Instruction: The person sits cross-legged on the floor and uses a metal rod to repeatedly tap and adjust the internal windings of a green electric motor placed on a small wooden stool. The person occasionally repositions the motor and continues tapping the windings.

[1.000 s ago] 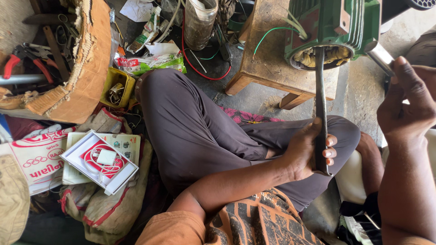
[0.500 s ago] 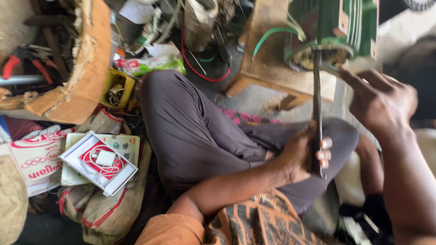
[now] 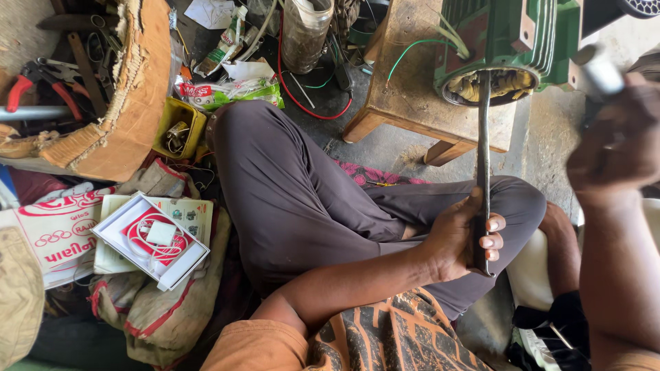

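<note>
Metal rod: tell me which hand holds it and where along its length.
The left hand grips the metal rod at its near, lower end; the far tip reaches into the green motor. The raised right hand holds something blurred.

The left hand (image 3: pixel 462 237) grips the near end of a long metal rod (image 3: pixel 483 144), fingers wrapped round it above the crossed legs. The rod runs far, up to the open end of a green motor (image 3: pixel 509 41), where copper windings (image 3: pixel 491 84) show; its tip sits at or in that opening. The motor rests on a low wooden stool (image 3: pixel 412 89). The right hand (image 3: pixel 608 151), blurred, is raised at right, seemingly holding a hammer (image 3: pixel 597 69) by the motor.
</note>
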